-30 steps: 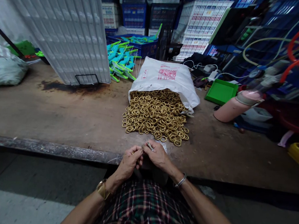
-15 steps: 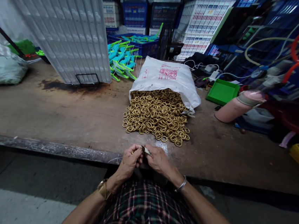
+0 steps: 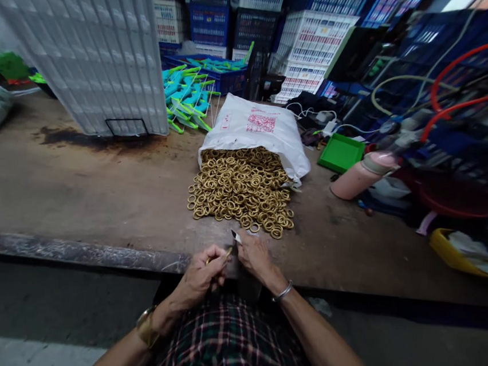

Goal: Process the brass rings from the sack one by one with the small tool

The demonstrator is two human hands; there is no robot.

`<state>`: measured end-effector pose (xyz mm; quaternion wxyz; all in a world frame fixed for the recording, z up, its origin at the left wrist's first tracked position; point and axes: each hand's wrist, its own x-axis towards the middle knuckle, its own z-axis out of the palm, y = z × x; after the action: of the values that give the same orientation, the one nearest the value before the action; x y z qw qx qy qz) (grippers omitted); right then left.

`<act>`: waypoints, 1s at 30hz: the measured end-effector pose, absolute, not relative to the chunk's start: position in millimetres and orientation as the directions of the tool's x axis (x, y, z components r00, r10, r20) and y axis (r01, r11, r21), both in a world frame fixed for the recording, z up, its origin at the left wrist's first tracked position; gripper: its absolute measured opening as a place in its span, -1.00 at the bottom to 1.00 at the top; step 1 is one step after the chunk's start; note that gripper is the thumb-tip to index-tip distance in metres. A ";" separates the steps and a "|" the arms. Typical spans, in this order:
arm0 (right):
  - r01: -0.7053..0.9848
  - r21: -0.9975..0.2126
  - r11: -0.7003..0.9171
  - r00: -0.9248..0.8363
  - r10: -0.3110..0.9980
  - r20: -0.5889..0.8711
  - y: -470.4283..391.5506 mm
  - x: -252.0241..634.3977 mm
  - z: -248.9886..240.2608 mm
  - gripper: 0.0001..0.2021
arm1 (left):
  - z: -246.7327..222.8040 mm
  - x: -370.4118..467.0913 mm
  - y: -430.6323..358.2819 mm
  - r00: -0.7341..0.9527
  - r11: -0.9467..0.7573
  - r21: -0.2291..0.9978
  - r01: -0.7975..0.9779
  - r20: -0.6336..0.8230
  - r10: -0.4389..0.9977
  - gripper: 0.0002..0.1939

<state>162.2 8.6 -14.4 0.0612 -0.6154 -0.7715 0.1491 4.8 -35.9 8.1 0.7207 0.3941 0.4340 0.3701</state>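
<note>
My left hand (image 3: 203, 270) is closed around a gold-coloured ring (image 3: 229, 252), part of which shows past the fingertips above the table's front edge. My right hand (image 3: 256, 258) grips a small knife (image 3: 236, 236); its short blade points up and to the left, and the handle is hidden in the fingers. A small gap separates the two hands. Just beyond them lies a heap of gold-coloured rings (image 3: 243, 191), spilling from the mouth of a white sack (image 3: 256, 121) with red print.
A ribbed translucent panel (image 3: 97, 48) stands at the left. Turquoise and green plastic pieces (image 3: 189, 100) lie behind. To the right are a green tray (image 3: 340, 153), a pink bottle (image 3: 363, 174) and a yellow basin (image 3: 457, 255). Stacked crates (image 3: 318, 37) line the back.
My hands have drawn apart: the left has come down and left with the ring, and the knife in my right hand is now clear of it. The view has shifted to the right.
</note>
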 end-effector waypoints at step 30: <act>0.646 -0.763 0.023 0.010 0.999 0.038 19.0 178.3 -13.9 -0.88 | -6.5 1.0 -21.1 0.354 0.587 0.568 -0.577 -0.474 0.806 -0.75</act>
<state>178.3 19.0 -13.9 0.3111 -0.6388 -0.6440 0.2836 1.0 -21.1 -6.5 0.8085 0.1532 0.3740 0.4277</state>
